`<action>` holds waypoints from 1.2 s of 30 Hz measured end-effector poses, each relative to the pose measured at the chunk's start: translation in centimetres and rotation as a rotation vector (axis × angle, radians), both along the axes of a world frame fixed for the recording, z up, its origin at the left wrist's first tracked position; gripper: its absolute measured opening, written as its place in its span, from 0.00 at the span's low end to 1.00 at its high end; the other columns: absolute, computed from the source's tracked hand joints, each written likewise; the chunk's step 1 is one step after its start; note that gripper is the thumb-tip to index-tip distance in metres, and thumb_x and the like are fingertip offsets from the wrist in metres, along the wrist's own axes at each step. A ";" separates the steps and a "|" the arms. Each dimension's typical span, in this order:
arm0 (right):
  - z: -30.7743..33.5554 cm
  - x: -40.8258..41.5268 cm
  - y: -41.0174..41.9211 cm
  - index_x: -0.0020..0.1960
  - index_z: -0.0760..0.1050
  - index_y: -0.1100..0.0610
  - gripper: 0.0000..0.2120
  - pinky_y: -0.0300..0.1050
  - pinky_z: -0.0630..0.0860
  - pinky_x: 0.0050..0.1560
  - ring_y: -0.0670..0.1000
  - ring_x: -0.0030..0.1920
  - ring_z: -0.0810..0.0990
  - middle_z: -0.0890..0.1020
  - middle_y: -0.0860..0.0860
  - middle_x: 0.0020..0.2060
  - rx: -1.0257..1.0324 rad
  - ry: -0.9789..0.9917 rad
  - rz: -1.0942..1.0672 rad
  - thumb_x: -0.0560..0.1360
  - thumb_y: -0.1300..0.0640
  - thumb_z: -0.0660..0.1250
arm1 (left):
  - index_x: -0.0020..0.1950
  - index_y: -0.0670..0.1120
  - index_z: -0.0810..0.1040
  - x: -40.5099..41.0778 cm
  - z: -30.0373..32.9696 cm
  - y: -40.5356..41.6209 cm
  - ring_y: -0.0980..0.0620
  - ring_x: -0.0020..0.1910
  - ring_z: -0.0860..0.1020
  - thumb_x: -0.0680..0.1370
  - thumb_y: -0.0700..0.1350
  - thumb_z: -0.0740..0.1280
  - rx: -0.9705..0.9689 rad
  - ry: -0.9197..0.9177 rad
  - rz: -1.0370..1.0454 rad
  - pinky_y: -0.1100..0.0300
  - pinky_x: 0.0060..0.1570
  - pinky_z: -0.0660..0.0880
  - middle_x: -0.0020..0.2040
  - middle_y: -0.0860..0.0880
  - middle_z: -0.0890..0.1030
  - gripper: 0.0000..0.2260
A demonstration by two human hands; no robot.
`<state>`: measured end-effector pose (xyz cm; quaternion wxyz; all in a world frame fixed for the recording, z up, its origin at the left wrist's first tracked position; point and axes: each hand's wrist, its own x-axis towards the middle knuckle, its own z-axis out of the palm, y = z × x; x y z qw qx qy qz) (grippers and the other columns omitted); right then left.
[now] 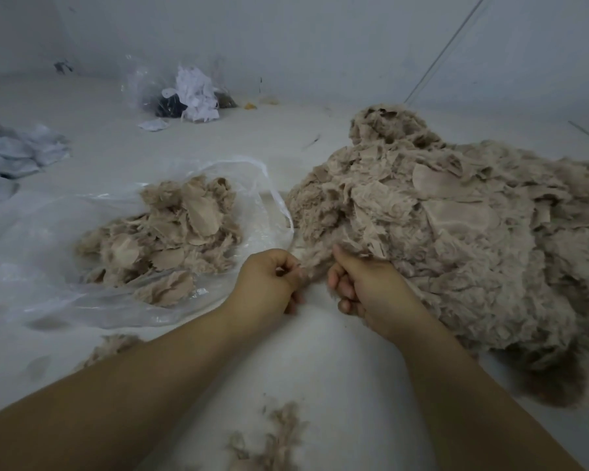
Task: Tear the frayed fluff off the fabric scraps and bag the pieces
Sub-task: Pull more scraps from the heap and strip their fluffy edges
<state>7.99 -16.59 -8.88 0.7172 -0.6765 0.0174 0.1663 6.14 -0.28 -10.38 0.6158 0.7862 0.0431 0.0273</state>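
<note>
A beige fabric scrap [315, 263] sits between the two hands at mid-scene, at the near left edge of the large scrap pile [456, 239]. The left hand [269, 283] has curled fingers pinching the scrap's fluffy left end. The right hand [364, 283] is closed round the scrap's right part, its knuckles touching the pile's edge. Both forearms reach in from the near side.

The pile spreads across the right half of the white surface [320, 351], from mid-depth toward the near right. To the left of the hands lies an open clear plastic bag [48, 266], with a smaller heap of bagged pieces [170, 232] resting on it. Loose fluff tufts [272, 440] lie on the surface near the forearms.

Far left: crumpled pale cloth [14, 154]. Far centre, against the wall: a second clear bag [187, 93] holding white and dark scraps.
</note>
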 end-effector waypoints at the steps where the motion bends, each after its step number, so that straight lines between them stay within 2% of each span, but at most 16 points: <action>1: 0.0 0.0 0.1 0.25 0.78 0.55 0.26 0.38 0.67 0.24 0.45 0.22 0.65 0.67 0.49 0.19 0.012 0.001 -0.008 0.79 0.44 0.64 | 0.40 0.42 0.74 -0.6 -0.2 0.3 0.49 0.23 0.76 0.80 0.36 0.66 -0.015 -0.003 -0.007 0.62 0.24 0.72 0.27 0.44 0.80 0.09; 6: 0.1 -0.1 0.4 0.39 0.79 0.61 0.19 0.37 0.66 0.22 0.43 0.21 0.66 0.74 0.46 0.21 0.015 -0.032 -0.037 0.79 0.48 0.65 | 0.40 0.40 0.73 -3.4 -0.5 1.1 0.47 0.25 0.78 0.80 0.32 0.63 -0.024 -0.036 -0.069 0.59 0.27 0.74 0.30 0.42 0.80 0.10; 9: 0.1 -0.1 0.6 0.32 0.80 0.54 0.18 0.37 0.66 0.23 0.44 0.22 0.66 0.72 0.47 0.22 0.031 -0.017 -0.055 0.78 0.48 0.68 | 0.35 0.33 0.68 -3.6 -0.5 1.3 0.42 0.28 0.78 0.76 0.25 0.62 -0.123 -0.029 -0.072 0.56 0.27 0.75 0.38 0.39 0.79 0.10; 11: 0.0 0.0 0.6 0.27 0.75 0.52 0.21 0.38 0.66 0.24 0.45 0.24 0.65 0.69 0.48 0.23 0.021 -0.010 -0.068 0.77 0.48 0.70 | 0.32 0.31 0.66 -3.9 -0.4 1.1 0.41 0.31 0.79 0.73 0.23 0.62 -0.204 -0.058 -0.041 0.55 0.25 0.75 0.46 0.38 0.78 0.11; 12: 0.0 0.0 0.6 0.28 0.72 0.51 0.19 0.38 0.66 0.24 0.45 0.24 0.65 0.68 0.48 0.23 0.009 -0.016 -0.068 0.76 0.48 0.70 | 0.32 0.31 0.66 -4.0 -0.4 1.0 0.43 0.31 0.80 0.73 0.24 0.63 -0.211 -0.077 -0.036 0.56 0.24 0.75 0.46 0.37 0.78 0.11; 14: -0.2 0.0 0.7 0.34 0.70 0.53 0.16 0.38 0.66 0.24 0.45 0.24 0.65 0.67 0.49 0.24 -0.005 -0.032 -0.055 0.77 0.49 0.70 | 0.34 0.31 0.67 -4.2 -0.7 0.6 0.45 0.27 0.79 0.73 0.27 0.64 -0.202 -0.123 0.014 0.57 0.24 0.75 0.39 0.33 0.78 0.09; 16: -0.3 0.0 0.7 0.35 0.71 0.53 0.15 0.38 0.65 0.24 0.44 0.24 0.65 0.66 0.48 0.24 -0.027 -0.043 -0.035 0.76 0.49 0.70 | 0.35 0.33 0.68 -4.2 -1.0 0.2 0.44 0.24 0.77 0.74 0.27 0.63 -0.177 -0.167 0.149 0.56 0.23 0.76 0.34 0.31 0.76 0.09; 19: -0.1 -0.2 0.7 0.32 0.70 0.52 0.18 0.38 0.64 0.24 0.46 0.24 0.62 0.65 0.49 0.24 -0.068 -0.079 0.021 0.74 0.47 0.71 | 0.37 0.33 0.68 -4.0 -1.3 -0.5 0.34 0.34 0.79 0.74 0.27 0.64 -0.096 -0.270 0.280 0.52 0.26 0.80 0.43 0.32 0.75 0.08; 22: 0.0 -0.4 0.9 0.28 0.68 0.51 0.21 0.37 0.64 0.22 0.45 0.23 0.62 0.65 0.49 0.22 -0.127 -0.117 0.060 0.74 0.47 0.71 | 0.35 0.36 0.71 -3.8 -1.3 -0.8 0.43 0.44 0.78 0.71 0.27 0.68 0.198 -0.480 0.213 0.47 0.34 0.81 0.44 0.42 0.76 0.09; 24: 0.0 -0.5 1.0 0.30 0.70 0.53 0.18 0.36 0.64 0.22 0.44 0.24 0.63 0.66 0.47 0.21 -0.132 -0.115 0.051 0.77 0.52 0.70 | 0.34 0.39 0.72 -4.0 -1.2 -0.9 0.50 0.44 0.77 0.69 0.28 0.70 0.352 -0.573 0.152 0.53 0.37 0.79 0.43 0.45 0.78 0.10; 25: 0.0 -0.5 1.0 0.31 0.72 0.53 0.17 0.35 0.65 0.22 0.44 0.24 0.64 0.67 0.46 0.20 -0.125 -0.105 0.037 0.78 0.54 0.69 | 0.33 0.42 0.72 -4.0 -1.3 -0.8 0.51 0.42 0.78 0.69 0.29 0.70 0.361 -0.574 0.151 0.55 0.36 0.78 0.42 0.45 0.79 0.11; 26: 0.0 -0.4 0.9 0.32 0.74 0.54 0.16 0.35 0.65 0.22 0.44 0.24 0.64 0.67 0.46 0.20 -0.105 -0.083 0.013 0.78 0.54 0.68 | 0.32 0.44 0.71 -4.0 -1.3 -0.8 0.50 0.40 0.79 0.69 0.29 0.69 0.321 -0.529 0.180 0.55 0.35 0.78 0.41 0.44 0.79 0.13; 29: 0.1 -0.3 0.7 0.39 0.76 0.55 0.10 0.37 0.68 0.22 0.44 0.23 0.66 0.68 0.48 0.23 0.012 0.006 -0.058 0.78 0.53 0.68 | 0.31 0.40 0.65 -3.9 -1.3 -0.3 0.41 0.31 0.81 0.71 0.25 0.65 -0.035 -0.273 0.330 0.52 0.28 0.79 0.34 0.34 0.74 0.15; 31: 0.1 -0.1 0.8 0.40 0.76 0.55 0.10 0.38 0.68 0.23 0.44 0.23 0.66 0.68 0.49 0.24 0.027 0.023 -0.082 0.78 0.52 0.68 | 0.32 0.41 0.65 -3.6 -1.2 0.2 0.41 0.29 0.81 0.73 0.24 0.62 -0.159 -0.207 0.400 0.53 0.26 0.79 0.29 0.35 0.72 0.16; 33: 0.2 -0.1 0.9 0.34 0.77 0.53 0.15 0.38 0.69 0.23 0.44 0.23 0.67 0.69 0.48 0.21 -0.013 0.011 -0.094 0.78 0.50 0.68 | 0.34 0.40 0.67 -3.6 -1.1 0.2 0.43 0.28 0.81 0.75 0.26 0.63 -0.191 -0.202 0.406 0.54 0.26 0.79 0.29 0.35 0.76 0.14; 36: 0.4 -0.3 0.9 0.22 0.75 0.52 0.26 0.38 0.67 0.24 0.47 0.22 0.68 0.70 0.48 0.18 -0.085 -0.053 -0.006 0.74 0.39 0.68 | 0.38 0.37 0.70 -3.7 -1.0 -0.1 0.42 0.27 0.80 0.76 0.29 0.66 -0.120 -0.240 0.391 0.54 0.26 0.79 0.34 0.32 0.78 0.09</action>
